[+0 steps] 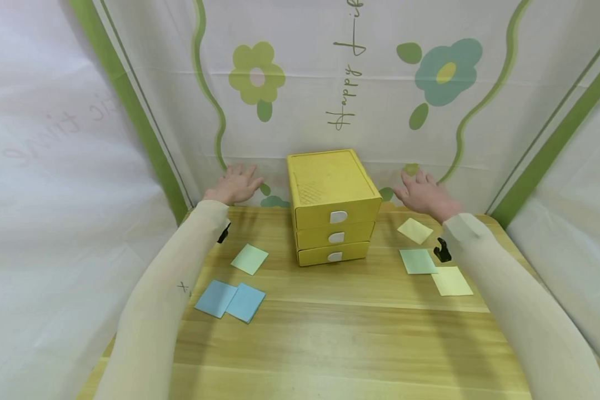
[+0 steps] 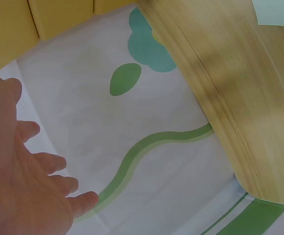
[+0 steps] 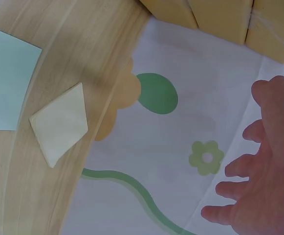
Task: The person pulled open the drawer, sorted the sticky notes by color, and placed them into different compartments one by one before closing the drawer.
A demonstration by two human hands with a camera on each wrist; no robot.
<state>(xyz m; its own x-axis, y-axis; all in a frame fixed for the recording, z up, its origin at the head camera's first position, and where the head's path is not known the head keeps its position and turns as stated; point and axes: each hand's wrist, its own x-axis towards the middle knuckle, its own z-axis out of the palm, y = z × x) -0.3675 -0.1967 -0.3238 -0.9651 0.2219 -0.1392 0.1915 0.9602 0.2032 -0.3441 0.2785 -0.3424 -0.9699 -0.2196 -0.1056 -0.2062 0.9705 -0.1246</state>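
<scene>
Both arms reach forward over the table. My left hand (image 1: 234, 185) is held out left of the yellow drawer unit (image 1: 335, 178), fingers spread, holding nothing. On the other side my right hand (image 1: 424, 194) is stretched out the same way, also holding nothing. The unit stands at the back of the table, its three drawers closed, each with a white pull tab. Below the left hand lie a light green paper square (image 1: 250, 259) and two blue paper squares (image 1: 216, 298). Near the right forearm are a pale yellow square (image 1: 415, 230), a green square (image 1: 418, 261) and another yellow square (image 1: 452, 281).
A white curtain (image 1: 310, 72) with printed flowers hangs behind the wooden table (image 1: 325, 339), and white sheets with green bands flank both sides. Dark wrist mounts (image 1: 442, 250) sit at the sleeves. The two blue squares overlap; the right green and yellow squares meet at a corner.
</scene>
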